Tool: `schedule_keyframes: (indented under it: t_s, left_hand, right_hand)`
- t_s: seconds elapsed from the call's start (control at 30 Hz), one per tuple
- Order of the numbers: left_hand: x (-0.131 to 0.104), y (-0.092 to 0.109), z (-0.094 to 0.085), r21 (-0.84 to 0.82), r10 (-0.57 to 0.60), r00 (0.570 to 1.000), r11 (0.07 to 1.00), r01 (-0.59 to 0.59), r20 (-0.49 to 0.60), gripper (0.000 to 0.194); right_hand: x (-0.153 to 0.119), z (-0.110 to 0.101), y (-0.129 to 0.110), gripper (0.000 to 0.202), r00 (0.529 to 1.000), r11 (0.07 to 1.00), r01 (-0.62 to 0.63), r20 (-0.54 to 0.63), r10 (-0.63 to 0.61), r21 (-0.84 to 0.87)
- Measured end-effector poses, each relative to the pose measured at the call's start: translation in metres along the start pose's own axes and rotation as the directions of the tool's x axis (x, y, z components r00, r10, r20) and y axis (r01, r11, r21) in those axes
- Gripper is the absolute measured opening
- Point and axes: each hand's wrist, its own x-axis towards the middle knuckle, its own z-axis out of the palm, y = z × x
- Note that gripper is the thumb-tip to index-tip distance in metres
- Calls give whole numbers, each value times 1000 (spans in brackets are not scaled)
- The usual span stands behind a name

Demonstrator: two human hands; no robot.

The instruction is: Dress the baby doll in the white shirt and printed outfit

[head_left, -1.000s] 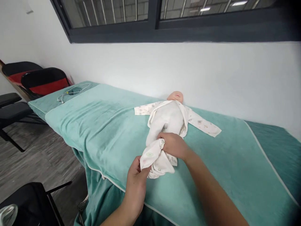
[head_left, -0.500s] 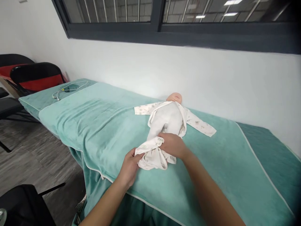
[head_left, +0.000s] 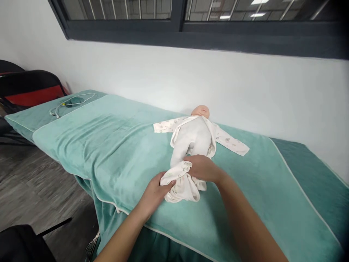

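Observation:
A doll [head_left: 193, 134] with a white body lies on its back on the green cover, head toward the wall. It wears an open white printed top [head_left: 230, 141], its sleeves spread to both sides. Bunched printed cloth [head_left: 185, 189], apparently pants, lies around the doll's lower legs. My left hand [head_left: 156, 192] pinches the left edge of this cloth between thumb and fingers. My right hand [head_left: 203, 168] is closed on the cloth's upper edge by the legs, and its fingertips are partly hidden. The doll's feet are hidden by the cloth.
The green cover [head_left: 114, 145] drapes over the bed's front edge. A pale looped cord [head_left: 72, 102] lies at the far left end. Black and red chairs [head_left: 32, 91] stand beyond it. A black chair [head_left: 24, 242] is at the lower left. The white wall [head_left: 131, 76] runs behind.
The view has shifted a little. My left hand has moved slightly right, toward my right hand, with the cloth's edge in its fingers. The bunched cloth has shifted slightly right.

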Motion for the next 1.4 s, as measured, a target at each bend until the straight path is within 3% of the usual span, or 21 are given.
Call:
schedule_keyframes:
  t_s: [0.17,0.3,0.4,0.53,0.7,0.87,1.07,1.27,1.4]
  left_hand:
    - [-8,2,-9,-101,37,988,995,-22,151,46]
    - [-8,6,-16,-140,36,959,990,4,282,53]
    - [-1,3,-17,-149,39,964,989,0,263,55]
    - [21,-7,-14,-147,118,973,985,-90,199,43]
    - [52,-10,-13,45,270,958,960,-275,93,17]
    - [72,0,-12,247,386,922,894,-374,-2,13]
    - [96,5,-10,447,490,870,767,-459,54,17]
    - [109,5,-4,594,514,857,678,-433,38,24]
    - [114,13,-1,755,502,862,536,-378,75,24]
  right_hand:
    - [0,-1,-3,23,1000,1000,-26,-1,26,9]
    - [0,-1,-2,22,999,993,-37,-23,40,116]
    - [-1,0,0,22,998,979,-49,-25,55,198]
    - [-1,2,5,22,995,934,-47,-64,74,353]
    - [-1,3,7,21,993,888,-44,-81,91,458]
    - [-3,2,3,32,988,887,-116,-43,150,447]
    - [-6,-2,-1,25,987,927,-149,-12,163,344]
    - [0,4,2,10,980,944,-123,-112,164,307]
    - [3,10,7,13,964,935,-105,-195,179,339]
